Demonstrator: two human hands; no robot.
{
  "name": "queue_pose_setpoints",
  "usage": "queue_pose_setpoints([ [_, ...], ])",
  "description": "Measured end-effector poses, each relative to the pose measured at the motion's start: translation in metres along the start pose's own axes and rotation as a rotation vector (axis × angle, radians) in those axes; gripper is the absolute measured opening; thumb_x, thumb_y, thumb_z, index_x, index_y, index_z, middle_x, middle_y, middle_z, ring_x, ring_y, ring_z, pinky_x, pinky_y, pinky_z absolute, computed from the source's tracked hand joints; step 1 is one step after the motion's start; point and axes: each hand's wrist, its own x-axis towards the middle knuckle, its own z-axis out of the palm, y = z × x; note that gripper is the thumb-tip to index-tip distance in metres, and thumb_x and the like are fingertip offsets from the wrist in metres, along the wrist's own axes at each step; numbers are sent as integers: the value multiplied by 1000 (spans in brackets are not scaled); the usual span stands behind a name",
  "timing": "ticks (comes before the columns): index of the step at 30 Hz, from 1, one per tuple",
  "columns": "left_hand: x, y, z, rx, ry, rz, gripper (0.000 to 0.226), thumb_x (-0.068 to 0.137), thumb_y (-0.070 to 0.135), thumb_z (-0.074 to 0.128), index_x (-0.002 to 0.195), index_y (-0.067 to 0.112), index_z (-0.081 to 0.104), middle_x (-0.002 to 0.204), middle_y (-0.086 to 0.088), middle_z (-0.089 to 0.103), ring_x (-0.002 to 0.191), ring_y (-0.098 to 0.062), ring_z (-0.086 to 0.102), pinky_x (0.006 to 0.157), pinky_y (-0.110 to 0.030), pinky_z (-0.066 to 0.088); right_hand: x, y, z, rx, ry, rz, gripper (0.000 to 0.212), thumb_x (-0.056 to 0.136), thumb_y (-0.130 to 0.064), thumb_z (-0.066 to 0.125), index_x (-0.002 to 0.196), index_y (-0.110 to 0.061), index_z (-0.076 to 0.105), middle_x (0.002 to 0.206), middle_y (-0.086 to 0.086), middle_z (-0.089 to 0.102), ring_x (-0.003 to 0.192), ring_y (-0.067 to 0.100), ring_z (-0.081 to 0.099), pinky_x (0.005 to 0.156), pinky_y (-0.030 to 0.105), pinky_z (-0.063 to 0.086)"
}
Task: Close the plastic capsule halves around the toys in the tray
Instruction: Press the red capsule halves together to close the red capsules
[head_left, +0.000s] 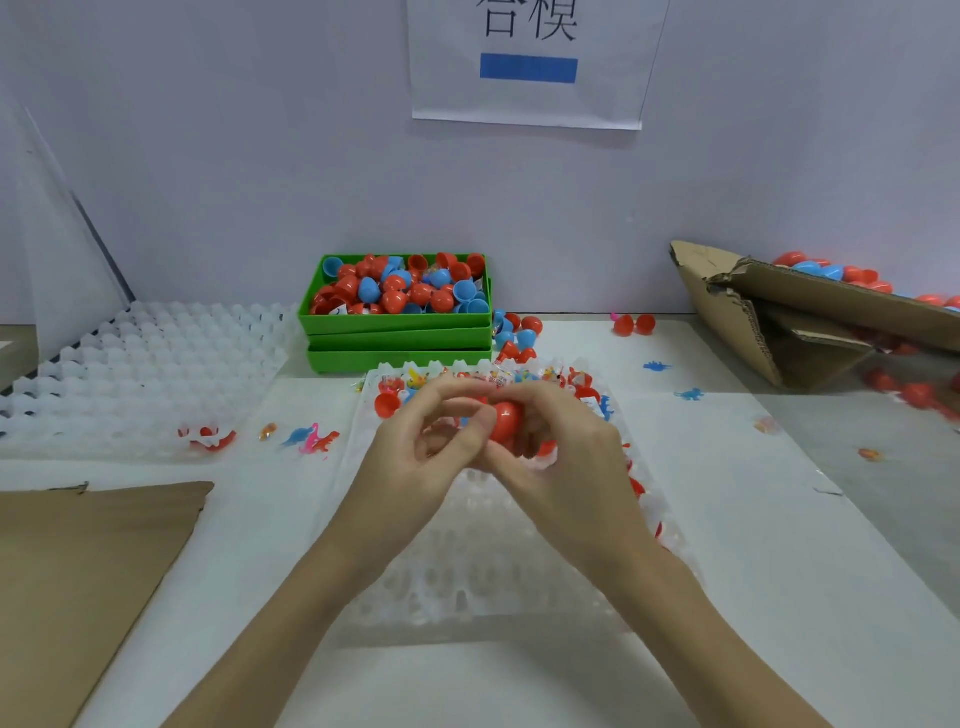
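- Now both hands meet above the clear tray (498, 582) that lies on the white table (779, 571); the left hand (415, 462) and the right hand (566, 467) hold one red capsule (506, 421) between them
- The grip of the right hand is curled around the capsule from the right side and from below; the left thumb and first finger pinch its left side, and the other left fingers are bent loosely; whether the two halves are fully joined, I cannot tell
- At the far edge of the tray sit small toys (415, 378) and red capsule halves (387, 404); more red pieces show along its right edge, partly hidden by the right hand
- Behind the tray stand stacked green boxes (397, 338); the top one is full of red and blue capsule halves; some loose ones lie just beside it on the right
- To the left lies a second clear tray (145, 364); near it are small plastic dinosaurs (311, 439)
- A torn cardboard box (810, 322) with capsules stands at the right; a flat cardboard sheet (88, 571) lies at the left; a paper sign (530, 62) hangs on the wall
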Motion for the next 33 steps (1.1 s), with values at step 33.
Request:
queue_pose_setpoints([
  [33, 4, 1, -3, -549, 19, -345, 32, 96, 24, 69, 114, -1, 77, 122, -24, 73, 116, -32, 71, 91, -28, 59, 2, -2, 4, -258, 20, -155, 59, 92, -39, 70, 142, -8, 58, 127, 9, 58, 117, 21, 57, 102, 31, 50],
])
